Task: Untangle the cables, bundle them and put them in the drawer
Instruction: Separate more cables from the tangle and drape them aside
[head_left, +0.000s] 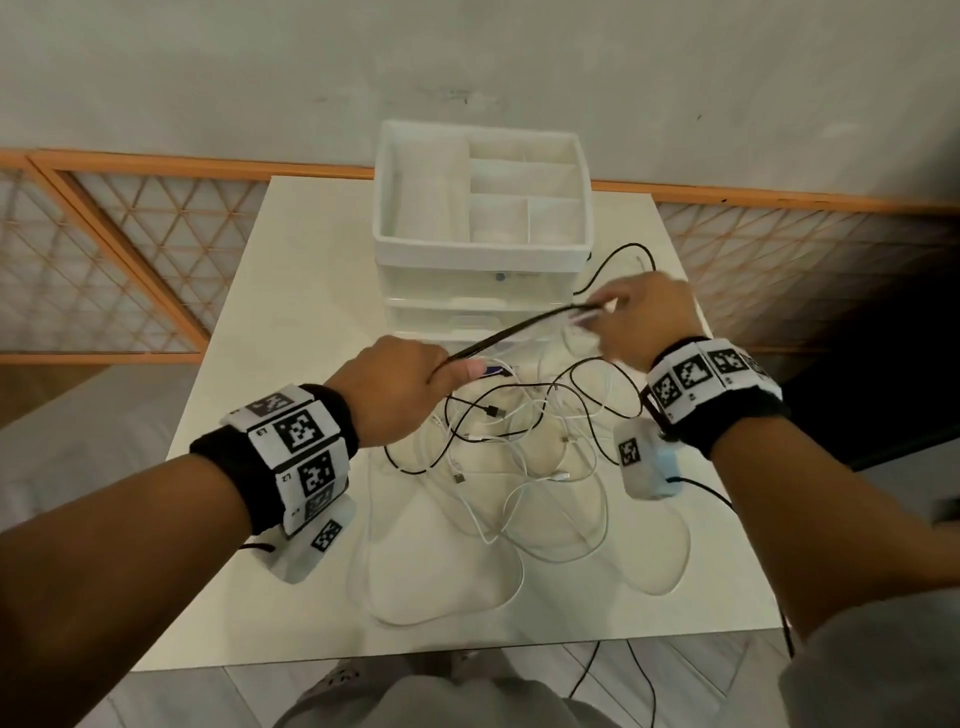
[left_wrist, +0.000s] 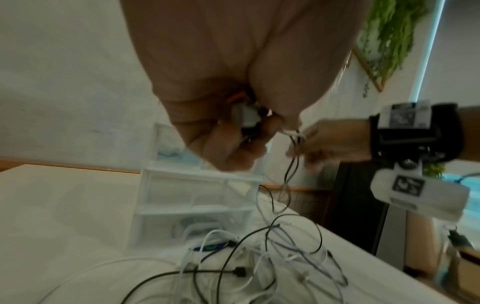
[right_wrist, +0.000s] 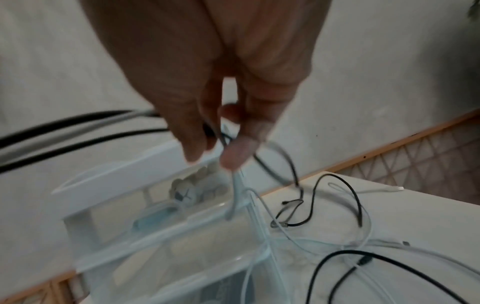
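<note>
A black cable (head_left: 511, 332) stretches taut between my two hands above the table. My left hand (head_left: 400, 384) grips its near end in a fist, along with a white plug (left_wrist: 246, 117) seen in the left wrist view. My right hand (head_left: 631, 319) pinches the far end between thumb and fingers (right_wrist: 233, 152), with a pale cable strand (right_wrist: 235, 193) hanging from the same pinch. A tangle of black and white cables (head_left: 519, 452) lies on the white table (head_left: 291, 322) below. The clear drawer unit (head_left: 483, 296) stands behind the tangle.
A white divided tray (head_left: 483, 244) sits on top of the drawer unit, its compartments holding nothing visible. A blue-labelled item (head_left: 498, 370) lies by the unit's base. An orange-framed lattice rail (head_left: 130, 249) runs behind the table. A black lead (head_left: 587, 675) hangs off the near edge.
</note>
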